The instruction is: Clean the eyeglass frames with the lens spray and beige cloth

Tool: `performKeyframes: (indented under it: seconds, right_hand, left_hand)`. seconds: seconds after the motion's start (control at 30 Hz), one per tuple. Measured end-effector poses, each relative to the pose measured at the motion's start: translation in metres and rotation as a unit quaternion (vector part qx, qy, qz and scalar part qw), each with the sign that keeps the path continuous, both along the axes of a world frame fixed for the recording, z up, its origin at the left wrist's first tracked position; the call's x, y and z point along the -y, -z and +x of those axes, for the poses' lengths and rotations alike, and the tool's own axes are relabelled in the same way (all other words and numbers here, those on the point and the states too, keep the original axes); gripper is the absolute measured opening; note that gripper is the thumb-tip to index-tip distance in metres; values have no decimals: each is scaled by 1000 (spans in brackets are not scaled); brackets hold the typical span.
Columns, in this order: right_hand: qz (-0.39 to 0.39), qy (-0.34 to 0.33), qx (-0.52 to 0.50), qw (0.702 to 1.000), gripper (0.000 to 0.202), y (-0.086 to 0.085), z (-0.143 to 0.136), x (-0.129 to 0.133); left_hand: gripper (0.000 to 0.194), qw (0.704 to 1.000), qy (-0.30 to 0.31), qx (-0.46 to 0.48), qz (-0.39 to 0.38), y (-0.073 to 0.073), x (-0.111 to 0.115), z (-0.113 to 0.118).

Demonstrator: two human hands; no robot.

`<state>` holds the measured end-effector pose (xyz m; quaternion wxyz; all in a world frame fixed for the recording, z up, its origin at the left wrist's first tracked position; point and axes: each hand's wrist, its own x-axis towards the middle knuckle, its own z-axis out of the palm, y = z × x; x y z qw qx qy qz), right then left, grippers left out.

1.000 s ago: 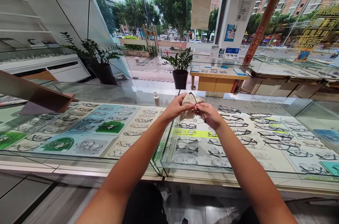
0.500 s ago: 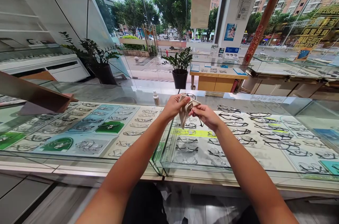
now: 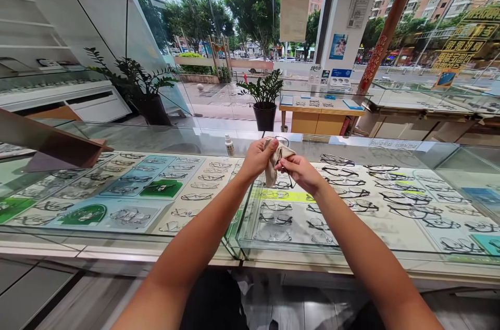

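A beige cloth (image 3: 271, 173) hangs between my two hands above the glass display counter, bunched around a pair of dark-framed glasses (image 3: 290, 179). My left hand (image 3: 258, 157) is closed on the cloth, its thumb pressed on top. On the other side, my right hand (image 3: 299, 169) pinches the glasses and the cloth's edge with its fingertips. One dark temple sticks out below my right fingers, and part of the rim shows above the cloth. The lenses are mostly hidden by the cloth.
A small white bottle (image 3: 229, 146) stands on the counter left of my hands. Rows of glasses lie inside the glass display case (image 3: 242, 256). A brown panel (image 3: 54, 140) juts in from the left. Beyond the counter is a potted plant (image 3: 264, 115).
My hands have shifted slightly against each other, and the cloth is folded differently. The visible temple of the glasses has swung a little to the left.
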<state>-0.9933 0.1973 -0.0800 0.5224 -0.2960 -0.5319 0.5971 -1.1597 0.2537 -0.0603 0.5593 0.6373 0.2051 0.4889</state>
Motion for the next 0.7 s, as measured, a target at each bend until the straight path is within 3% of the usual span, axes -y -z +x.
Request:
performKeyframes:
  seconds: [0.17,0.37,0.57,0.7]
  right_hand:
    - [2,49,-17,999,46,-5,10,-2]
    - [11,81,-69,994,40,-12,22,-4]
    - [49,185,-96,977,38,-14,27,-10]
    - [66,205,-81,973,40,-12,28,-12]
  left_hand:
    - [61,998,20,24,-59,3,-10,-2]
    - [64,994,2,68,-91,3,-14,-1]
    - [62,994,37,8,-103,6,-7,1]
    - [61,992,75,-33,-95,7,-1,4]
